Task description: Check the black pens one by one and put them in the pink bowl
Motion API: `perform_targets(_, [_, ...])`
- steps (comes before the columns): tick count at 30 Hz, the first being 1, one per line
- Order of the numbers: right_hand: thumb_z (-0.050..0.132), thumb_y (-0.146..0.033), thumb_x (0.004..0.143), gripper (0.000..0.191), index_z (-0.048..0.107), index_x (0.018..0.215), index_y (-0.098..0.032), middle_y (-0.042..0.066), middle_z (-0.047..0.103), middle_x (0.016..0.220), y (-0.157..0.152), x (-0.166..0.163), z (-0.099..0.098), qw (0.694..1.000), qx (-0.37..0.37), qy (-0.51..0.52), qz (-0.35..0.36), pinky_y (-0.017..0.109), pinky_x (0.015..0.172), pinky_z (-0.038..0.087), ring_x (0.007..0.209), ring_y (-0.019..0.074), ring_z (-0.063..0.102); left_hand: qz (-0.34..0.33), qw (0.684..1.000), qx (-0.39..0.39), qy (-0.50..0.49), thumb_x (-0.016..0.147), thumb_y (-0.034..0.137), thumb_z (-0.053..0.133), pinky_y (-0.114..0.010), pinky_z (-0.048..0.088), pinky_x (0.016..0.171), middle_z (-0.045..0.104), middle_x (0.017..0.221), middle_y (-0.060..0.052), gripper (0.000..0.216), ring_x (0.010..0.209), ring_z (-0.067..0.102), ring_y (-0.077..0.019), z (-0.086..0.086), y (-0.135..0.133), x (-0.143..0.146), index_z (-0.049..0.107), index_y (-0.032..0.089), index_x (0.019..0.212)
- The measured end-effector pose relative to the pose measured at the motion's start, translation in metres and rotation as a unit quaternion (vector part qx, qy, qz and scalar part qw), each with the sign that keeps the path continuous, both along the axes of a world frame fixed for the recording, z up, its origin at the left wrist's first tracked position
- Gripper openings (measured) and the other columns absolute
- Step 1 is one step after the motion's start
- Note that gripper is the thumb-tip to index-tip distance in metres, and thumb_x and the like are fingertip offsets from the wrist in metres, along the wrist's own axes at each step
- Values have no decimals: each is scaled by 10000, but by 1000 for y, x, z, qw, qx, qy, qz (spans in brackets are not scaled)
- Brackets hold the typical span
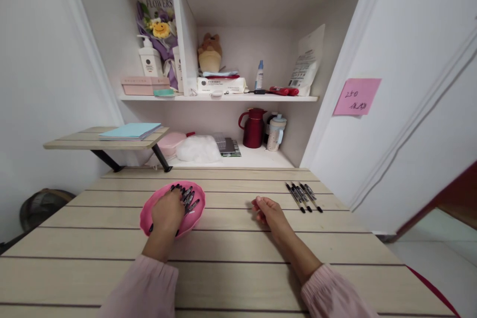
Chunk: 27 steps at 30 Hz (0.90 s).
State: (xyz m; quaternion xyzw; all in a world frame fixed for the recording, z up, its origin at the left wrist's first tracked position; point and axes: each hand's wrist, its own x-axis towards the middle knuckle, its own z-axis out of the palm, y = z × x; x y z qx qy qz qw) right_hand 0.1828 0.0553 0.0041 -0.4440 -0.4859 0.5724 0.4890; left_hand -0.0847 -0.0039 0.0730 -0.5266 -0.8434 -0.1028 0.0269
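A pink bowl (197, 193) sits on the wooden table (231, 248) left of centre and holds several black pens (189, 198). My left hand (166, 213) reaches down into the bowl, fingers curled over the pens. My right hand (269, 212) rests on the table to the right of the bowl, fingers curled inward, nothing visible in them. Several more black pens (303, 197) lie side by side on the table beyond and to the right of my right hand.
A small raised wooden stand (89, 141) with a light blue notebook (130, 130) stands at the table's back left. Behind the table, shelves hold a red jug (253, 128), a mug, bottles and boxes. A pink note (357, 96) sticks on the right wall.
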Motion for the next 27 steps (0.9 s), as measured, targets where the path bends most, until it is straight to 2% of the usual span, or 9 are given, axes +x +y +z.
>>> perform_targets(6, [593, -560, 647, 424, 594, 711, -141, 12, 581, 580, -1, 0, 1, 1000, 0, 1, 8, 176, 375, 233, 395, 49, 407, -5, 1000, 3, 15, 751, 225, 435, -297, 380, 552, 676, 883, -129, 227, 777, 621, -262, -2, -1, 2, 599, 179, 901])
perform_targets(10, [577, -564, 649, 420, 586, 693, -147, 17, 588, 587, -1, -3, -2, 1000, 7, -9, 9, 182, 380, 244, 393, 54, 414, -17, 999, 5, 26, 755, 244, 432, -291, 370, 552, 671, 880, -120, 207, 764, 614, -246, 0, -3, 4, 612, 187, 840])
perform_targets(14, [463, -546, 728, 406, 572, 672, -160, 20, 587, 588, 3, -6, -6, 986, 57, -153, -23, 207, 408, 301, 409, 80, 435, -33, 999, -12, 37, 737, 312, 473, -300, 376, 567, 671, 808, -114, 196, 747, 605, -257, 2, -4, 7, 614, 187, 791])
perform_targets(18, [590, -368, 675, 206, 561, 613, -174, 38, 593, 613, 18, 22, 2, 955, 88, -269, -93, 242, 522, 363, 586, 152, 535, -54, 995, -43, 72, 698, 334, 520, -329, 386, 603, 658, 829, -120, 220, 773, 594, -289, 2, -6, 11, 611, 177, 822])
perform_targets(20, [583, -293, 690, 124, 582, 668, -172, 83, 623, 734, 25, 48, 8, 919, 89, -353, -149, 271, 606, 380, 739, 200, 564, -57, 994, -52, 82, 697, 279, 508, -336, 388, 605, 653, 845, -124, 190, 776, 592, -294, 2, -7, 13, 611, 173, 817])
perform_targets(22, [528, -279, 743, 141, 604, 780, -167, 129, 633, 853, 31, 73, 14, 832, 66, -513, -202, 311, 662, 393, 827, 238, 572, -58, 993, -58, 86, 707, 235, 480, -338, 390, 602, 652, 856, -125, 175, 776, 593, -293, 2, -8, 15, 609, 177, 810])
perform_targets(24, [488, -290, 776, 203, 609, 880, -164, 155, 631, 924, 34, 90, 16, 759, 33, -614, -212, 346, 696, 404, 867, 261, 577, -57, 993, -62, 87, 714, 215, 462, -341, 392, 601, 655, 874, -126, 174, 784, 593, -292, 3, -8, 16, 608, 182, 803])
perform_targets(25, [479, -297, 783, 227, 610, 911, -163, 162, 630, 941, 35, 96, 16, 745, 20, -634, -208, 360, 707, 408, 877, 269, 578, -54, 993, -65, 86, 714, 212, 462, -343, 392, 603, 656, 884, -127, 173, 791, 593, -294, 4, -8, 17, 609, 182, 799])
perform_targets(27, [475, -307, 784, 251, 616, 932, -161, 169, 633, 946, 36, 100, 13, 740, 6, -641, -203, 378, 718, 412, 885, 280, 580, -47, 993, -76, 81, 709, 213, 471, -346, 392, 610, 660, 899, -124, 166, 806, 594, -298, 5, -7, 18, 610, 182, 794])
